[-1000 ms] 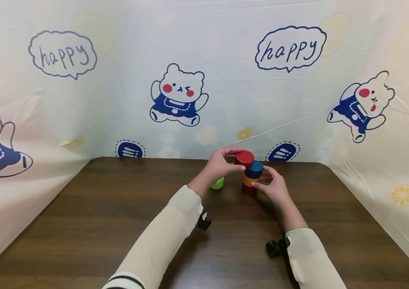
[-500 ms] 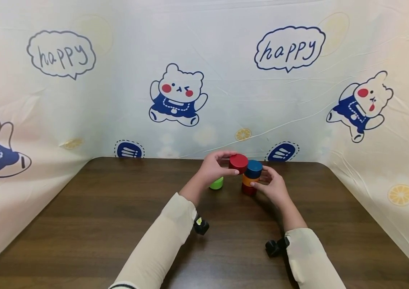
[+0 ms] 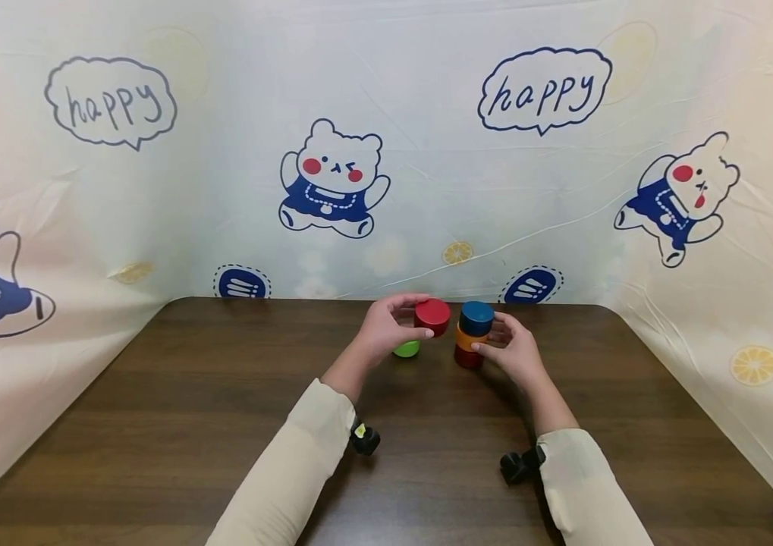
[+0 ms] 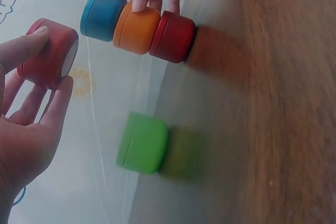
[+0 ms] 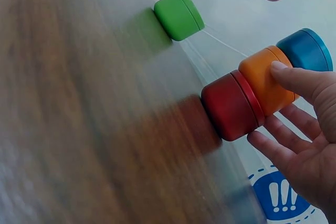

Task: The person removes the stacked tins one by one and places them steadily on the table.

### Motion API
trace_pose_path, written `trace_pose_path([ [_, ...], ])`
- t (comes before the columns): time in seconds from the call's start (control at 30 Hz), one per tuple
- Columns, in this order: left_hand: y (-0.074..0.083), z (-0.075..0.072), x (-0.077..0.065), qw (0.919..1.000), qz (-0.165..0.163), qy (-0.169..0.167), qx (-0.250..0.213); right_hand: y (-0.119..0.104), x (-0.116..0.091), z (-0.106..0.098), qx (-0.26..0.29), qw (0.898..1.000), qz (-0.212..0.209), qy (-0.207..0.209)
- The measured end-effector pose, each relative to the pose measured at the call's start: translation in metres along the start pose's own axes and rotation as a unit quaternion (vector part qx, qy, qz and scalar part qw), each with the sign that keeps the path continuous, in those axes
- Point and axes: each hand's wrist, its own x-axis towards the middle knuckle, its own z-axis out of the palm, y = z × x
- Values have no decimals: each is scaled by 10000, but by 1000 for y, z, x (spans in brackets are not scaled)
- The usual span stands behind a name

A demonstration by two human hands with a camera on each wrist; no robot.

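My left hand grips a small round red tin between thumb and fingers, held in the air left of a stack. Three lidded tins make up that upright stack: a blue tin on top, an orange tin in the middle, a dark red tin at the bottom. My right hand holds the stack from the right; in the right wrist view its thumb lies on the orange tin. A green tin stands apart on the table, partly hidden behind my left hand in the head view.
The brown wooden table reaches back to a pale printed cloth with bears and the word "happy". Black wrist cameras sit on both sleeves, the left one low over the table.
My left hand has carried the red tin left and slightly down, away from the top of the stack, toward the green tin. The right hand stays at the stack.
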Motion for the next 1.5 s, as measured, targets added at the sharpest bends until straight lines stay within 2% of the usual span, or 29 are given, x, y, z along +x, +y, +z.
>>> trace_pose_path([
  [0.5, -10, -23, -14, 9989, -61, 448, -138, -3, -1, 1, 39, 10000, 30, -1],
  [0.77, -14, -35, -21, 9983, -138, 533, -172, -3, -2, 1, 11, 10000, 46, 2],
  [1.0, -15, -44, -27, 9969, -173, 752, -121, -2, -2, 1, 25, 9999, 104, -2],
  [1.5, -30, -56, -28, 9949, -175, 980, -150, -4, -2, 0, 38, 10000, 52, -2],
])
